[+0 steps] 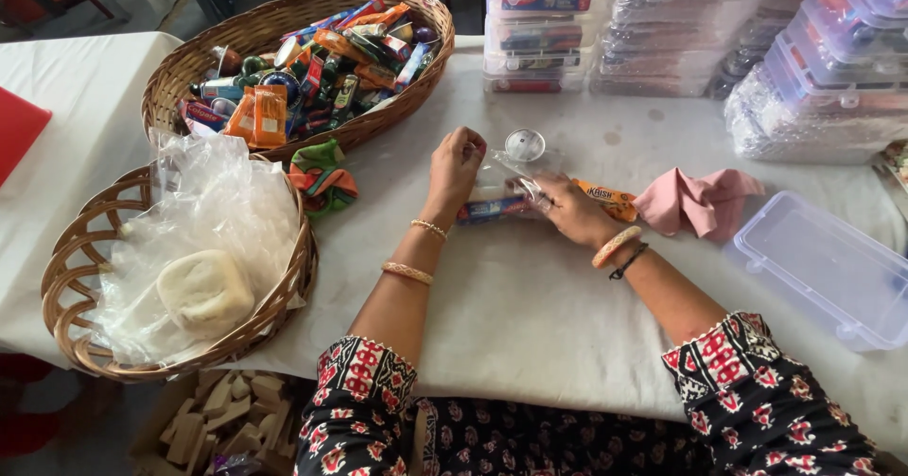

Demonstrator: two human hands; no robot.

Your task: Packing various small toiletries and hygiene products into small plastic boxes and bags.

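My left hand (455, 166) pinches the upper edge of a clear plastic bag (506, 175) lying on the white table (511, 306). My right hand (570, 209) grips the same bag lower down, beside an orange snack packet (610, 200). A blue-wrapped bar (490, 209) sticks out between the two hands. Just beyond the bag sits a small round silver-topped item (524, 144).
A large wicker basket (236, 36) full of several wrapped items stands far left. A smaller wicker basket (71, 287) holds crumpled plastic and a pale round object. A pink cloth (698, 200), an open clear box (830, 270) and stacked clear containers (662, 32) lie right.
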